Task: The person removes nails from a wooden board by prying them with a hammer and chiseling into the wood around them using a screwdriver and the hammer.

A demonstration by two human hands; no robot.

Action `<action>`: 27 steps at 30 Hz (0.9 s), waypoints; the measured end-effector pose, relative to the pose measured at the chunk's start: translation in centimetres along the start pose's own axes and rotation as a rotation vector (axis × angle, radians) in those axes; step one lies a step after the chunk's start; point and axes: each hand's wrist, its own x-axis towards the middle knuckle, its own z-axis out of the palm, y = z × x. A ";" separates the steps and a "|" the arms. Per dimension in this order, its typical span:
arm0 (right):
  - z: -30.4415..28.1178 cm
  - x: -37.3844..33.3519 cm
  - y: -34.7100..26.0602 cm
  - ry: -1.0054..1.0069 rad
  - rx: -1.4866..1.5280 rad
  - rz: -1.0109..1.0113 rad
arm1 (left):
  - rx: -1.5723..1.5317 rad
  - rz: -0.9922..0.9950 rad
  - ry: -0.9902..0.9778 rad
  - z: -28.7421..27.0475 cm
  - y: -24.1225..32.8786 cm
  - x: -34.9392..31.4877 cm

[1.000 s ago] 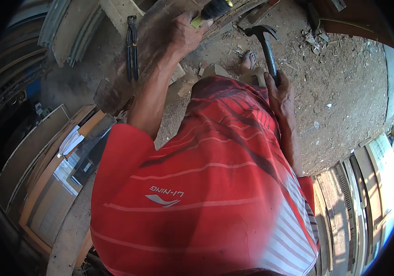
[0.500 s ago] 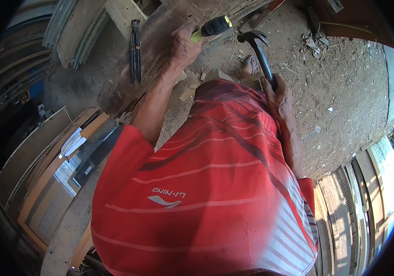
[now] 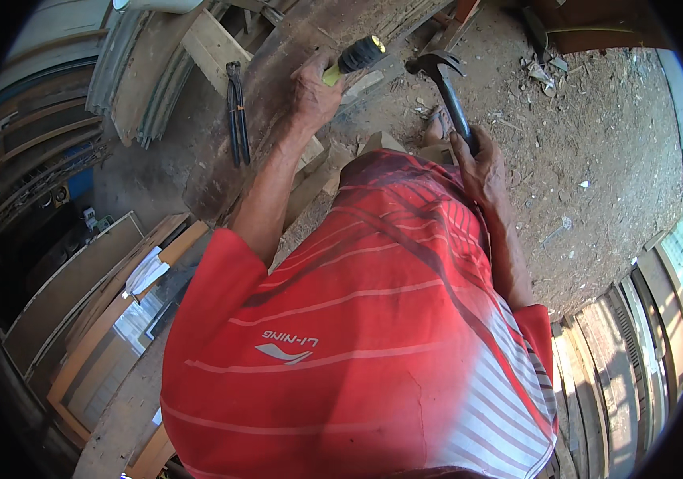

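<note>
My left hand (image 3: 315, 93) is closed around a short, thick tool handle (image 3: 361, 54), yellow-green near my fingers with a black ribbed end and a yellowish tip face. Its lower part is hidden in my fist, so the tool's kind does not show. A claw hammer (image 3: 448, 89) with a dark metal shaft is gripped by my right hand (image 3: 483, 166), its head raised away from me. Left of my left hand, end-cutting pincers (image 3: 238, 113) with dark handles lie on the brown wooden bench (image 3: 279, 54).
Leaning panels (image 3: 130, 72) stand at the upper left, and framed boards (image 3: 90, 359) at the lower left. Wood chips litter the dirt floor (image 3: 597, 168). Planks (image 3: 609, 351) are stacked at the lower right. My foot (image 3: 437, 124) rests below the hammer.
The view has shifted slightly, moving the bench and pincers lower in the picture. My left hand has moved a little left with the tool handle. Both hands keep their grips.
</note>
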 end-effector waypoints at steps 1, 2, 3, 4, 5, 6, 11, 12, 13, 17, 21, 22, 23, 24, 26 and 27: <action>-0.1 1.1 -0.3 0.005 0.003 -0.013 | 0.005 0.007 0.012 0.0 -0.1 0.6; -0.2 1.9 -1.8 0.058 -0.045 -0.086 | -0.007 -0.056 -0.004 -0.1 0.1 0.7; -0.3 2.7 -3.5 0.114 -0.095 -0.154 | -0.023 -0.119 -0.022 0.0 0.3 0.8; -0.5 4.1 -5.2 0.177 -0.144 -0.260 | -0.022 -0.115 -0.028 0.2 0.4 0.6; -0.4 6.2 -6.6 0.240 -0.194 -0.365 | -0.019 -0.147 -0.003 0.6 0.6 0.4; 0.0 8.5 -7.2 0.321 -0.230 -0.460 | -0.018 -0.176 0.020 0.8 0.8 0.3; 1.7 19.6 -7.6 0.376 -0.491 -0.633 | -0.061 -0.162 0.020 0.0 0.2 -0.3; 2.2 20.6 -7.6 0.384 -0.604 -0.715 | -0.050 -0.131 0.021 0.0 0.0 -0.3; 2.4 21.2 -7.2 0.377 -0.600 -0.722 | -0.040 -0.099 0.018 0.1 -0.1 -0.2; 2.8 18.4 -8.5 0.523 -0.562 -0.898 | 0.026 -0.091 0.082 0.2 0.5 -1.2; 7.2 10.1 -5.8 -0.167 0.138 -0.171 | -0.087 -0.147 0.078 0.1 0.1 -1.0; 8.9 9.4 -4.9 -0.433 0.450 0.207 | -0.104 -0.148 0.076 0.2 -0.1 -1.2; 10.9 9.5 -3.8 -0.435 0.453 0.219 | -0.104 -0.155 0.065 0.4 -0.1 -1.3; 13.0 10.6 -2.9 -0.471 0.901 0.279 | -0.112 -0.131 0.069 0.5 -0.2 -0.9; 14.8 12.5 -3.1 -0.509 1.490 0.332 | -0.110 -0.126 0.069 0.6 -0.2 -1.0; 14.6 12.5 -3.6 -0.517 1.496 0.342 | -0.093 -0.132 0.058 0.6 -0.2 -0.8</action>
